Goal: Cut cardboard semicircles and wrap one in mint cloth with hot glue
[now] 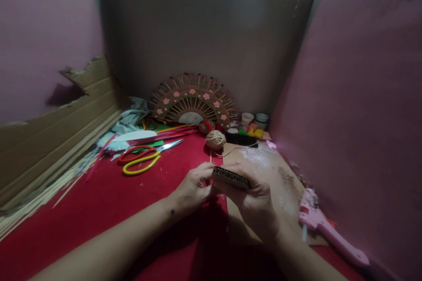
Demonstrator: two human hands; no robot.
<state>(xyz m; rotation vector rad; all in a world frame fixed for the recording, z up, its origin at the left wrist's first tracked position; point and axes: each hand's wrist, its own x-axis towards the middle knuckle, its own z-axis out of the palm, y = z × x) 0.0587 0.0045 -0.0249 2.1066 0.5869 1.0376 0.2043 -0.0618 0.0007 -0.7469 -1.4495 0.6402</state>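
Observation:
My right hand (pixel 253 195) grips a small strip of corrugated cardboard (pixel 231 177) held edge-on, its flutes showing. My left hand (pixel 194 186) pinches at the strip's left end, where a thin stick (pixel 211 156) pokes upward. Both hands hover over a brown cardboard sheet (pixel 280 175) lying on the red cloth (pixel 99 202). A ball of twine (pixel 215 139) sits just beyond my hands, its thread trailing toward them.
A pink glue gun (pixel 326 226) lies at the right. Scissors with orange and yellow handles (pixel 141 158) lie to the left. A fan-shaped stick craft with pink flowers (pixel 194 101) leans on the back board. Small jars (pixel 253 119), paper scraps and thin sticks (pixel 49 193) lie around.

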